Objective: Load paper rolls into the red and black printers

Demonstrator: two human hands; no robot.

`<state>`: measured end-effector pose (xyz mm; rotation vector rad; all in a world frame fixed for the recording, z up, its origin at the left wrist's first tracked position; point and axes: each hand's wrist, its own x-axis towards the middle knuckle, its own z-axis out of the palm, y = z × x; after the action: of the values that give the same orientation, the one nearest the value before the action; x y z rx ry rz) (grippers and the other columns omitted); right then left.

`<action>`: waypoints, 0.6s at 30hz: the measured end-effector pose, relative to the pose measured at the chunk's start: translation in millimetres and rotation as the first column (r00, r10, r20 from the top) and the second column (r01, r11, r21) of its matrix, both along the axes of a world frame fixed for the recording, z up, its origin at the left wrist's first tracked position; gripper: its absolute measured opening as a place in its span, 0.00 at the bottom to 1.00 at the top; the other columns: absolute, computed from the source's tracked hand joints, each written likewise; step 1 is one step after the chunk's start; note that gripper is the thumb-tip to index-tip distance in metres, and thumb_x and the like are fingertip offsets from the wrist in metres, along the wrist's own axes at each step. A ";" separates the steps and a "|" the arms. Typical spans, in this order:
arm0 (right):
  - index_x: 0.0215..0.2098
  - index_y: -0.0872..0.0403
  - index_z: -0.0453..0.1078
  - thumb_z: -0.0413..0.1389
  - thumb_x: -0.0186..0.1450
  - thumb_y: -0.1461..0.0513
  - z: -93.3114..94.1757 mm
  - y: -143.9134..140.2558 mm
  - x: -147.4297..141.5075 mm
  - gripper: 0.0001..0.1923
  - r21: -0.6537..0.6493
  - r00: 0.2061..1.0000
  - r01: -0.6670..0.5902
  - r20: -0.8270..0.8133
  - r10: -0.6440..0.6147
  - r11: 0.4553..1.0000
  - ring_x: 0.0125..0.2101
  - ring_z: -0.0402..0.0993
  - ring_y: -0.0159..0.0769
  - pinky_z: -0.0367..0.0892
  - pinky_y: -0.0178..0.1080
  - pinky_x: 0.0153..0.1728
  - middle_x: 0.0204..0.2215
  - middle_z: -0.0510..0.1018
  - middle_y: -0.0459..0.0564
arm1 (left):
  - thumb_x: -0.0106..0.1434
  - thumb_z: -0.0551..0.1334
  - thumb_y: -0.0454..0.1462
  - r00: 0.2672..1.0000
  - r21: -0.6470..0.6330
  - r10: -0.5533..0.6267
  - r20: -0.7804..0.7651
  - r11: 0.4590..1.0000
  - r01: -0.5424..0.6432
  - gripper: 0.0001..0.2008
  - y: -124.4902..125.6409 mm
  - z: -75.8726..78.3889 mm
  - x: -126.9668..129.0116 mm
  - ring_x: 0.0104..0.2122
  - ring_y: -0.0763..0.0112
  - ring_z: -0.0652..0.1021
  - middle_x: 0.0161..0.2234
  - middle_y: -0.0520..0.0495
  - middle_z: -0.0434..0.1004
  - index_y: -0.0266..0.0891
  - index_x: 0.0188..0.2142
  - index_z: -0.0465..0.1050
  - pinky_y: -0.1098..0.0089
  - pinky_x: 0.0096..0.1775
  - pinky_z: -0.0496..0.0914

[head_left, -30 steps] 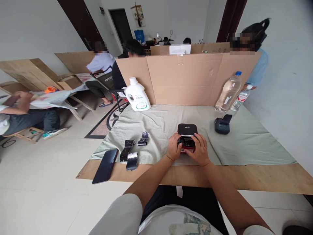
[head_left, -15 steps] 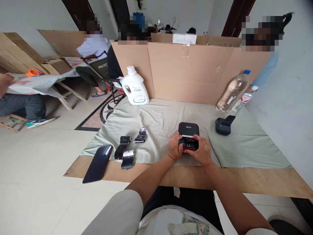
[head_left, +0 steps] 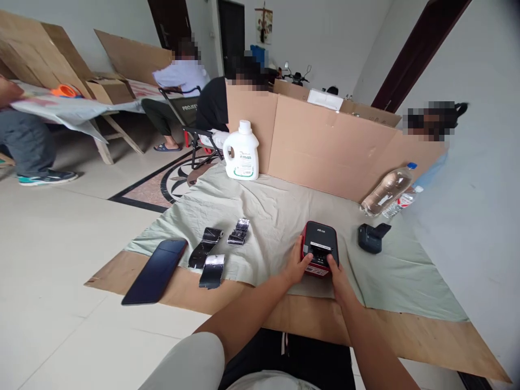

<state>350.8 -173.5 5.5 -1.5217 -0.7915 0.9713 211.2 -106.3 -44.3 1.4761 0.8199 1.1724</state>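
I see my left hand (head_left: 296,265) pressed open against the left side of the small printer (head_left: 320,248), my right hand (head_left: 338,275) touching its near edge, fingers spread. It sits on the green cloth (head_left: 276,211); 3 dark rolls (head_left: 211,254) lie left, 2 bottles (head_left: 388,190) beyond.

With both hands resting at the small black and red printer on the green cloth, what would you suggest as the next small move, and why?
Probably steady the small black and red printer with the left hand and press at its front with the right hand. The left hand already rests against its left side, the right fingertips touch its front edge, and the top appears shut. Whether a button lies there is too small to tell.
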 end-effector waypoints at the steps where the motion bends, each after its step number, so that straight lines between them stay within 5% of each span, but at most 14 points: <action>1: 0.56 0.52 0.65 0.58 0.56 0.41 4.8 1.1 -0.4 0.37 -0.019 0.999 -0.041 -0.033 0.040 0.999 0.53 0.70 0.47 0.66 0.49 0.54 0.53 0.74 0.53 | 0.62 0.58 0.52 1.000 -0.071 -0.004 0.029 0.997 0.006 0.38 -0.7 0.6 1.5 0.66 0.51 0.52 0.67 0.37 0.48 0.38 0.66 0.50 0.50 0.65 0.46; 3: 0.55 0.50 0.67 0.60 0.54 0.42 16.1 4.4 -2.6 0.36 -0.057 0.996 -0.069 -0.052 0.067 0.996 0.51 0.72 0.49 0.68 0.49 0.51 0.51 0.76 0.53 | 0.60 0.60 0.51 0.997 -0.144 0.008 0.073 0.990 0.003 0.40 0.5 6.6 2.9 0.67 0.50 0.50 0.68 0.38 0.47 0.39 0.66 0.50 0.50 0.66 0.45; 6: 0.56 0.49 0.65 0.60 0.53 0.41 36.2 22.2 -13.2 0.37 -0.079 0.992 -0.109 -0.074 0.103 0.991 0.50 0.73 0.51 0.71 0.51 0.46 0.51 0.76 0.54 | 0.59 0.63 0.49 0.990 -0.083 0.049 0.133 0.996 -0.038 0.41 17.6 27.3 -6.3 0.67 0.52 0.50 0.68 0.41 0.46 0.39 0.66 0.49 0.53 0.66 0.44; 11: 0.56 0.46 0.64 0.59 0.56 0.44 61.6 100.8 -61.7 0.33 -0.034 0.960 -0.264 -0.105 0.260 0.964 0.49 0.73 0.47 0.69 0.50 0.46 0.50 0.76 0.51 | 0.57 0.64 0.44 0.971 -0.082 0.139 0.193 0.989 -0.125 0.36 91.9 67.9 -61.9 0.65 0.54 0.57 0.65 0.45 0.56 0.42 0.63 0.57 0.56 0.65 0.49; 15: 0.53 0.47 0.65 0.58 0.58 0.46 56.8 169.1 -116.2 0.28 -0.106 0.947 -0.302 -0.144 0.286 0.947 0.43 0.76 0.46 0.68 0.52 0.45 0.44 0.79 0.51 | 0.55 0.64 0.43 0.961 -0.250 0.177 0.211 0.960 -0.122 0.34 151.5 77.3 -116.1 0.51 0.55 0.74 0.50 0.45 0.75 0.41 0.60 0.62 0.56 0.56 0.64; 18: 0.52 0.50 0.65 0.56 0.60 0.46 43.2 202.1 -150.6 0.27 -0.129 0.943 -0.311 -0.163 0.289 0.942 0.40 0.77 0.46 0.67 0.54 0.43 0.41 0.80 0.53 | 0.51 0.64 0.43 0.943 -0.289 0.241 0.228 0.942 -0.170 0.32 178.6 73.2 -145.2 0.40 0.60 0.77 0.40 0.46 0.79 0.36 0.56 0.66 0.58 0.49 0.69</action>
<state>200.2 28.6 48.7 -1.4672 -0.8792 1.3806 66.1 72.3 28.8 1.0081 0.9248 1.3237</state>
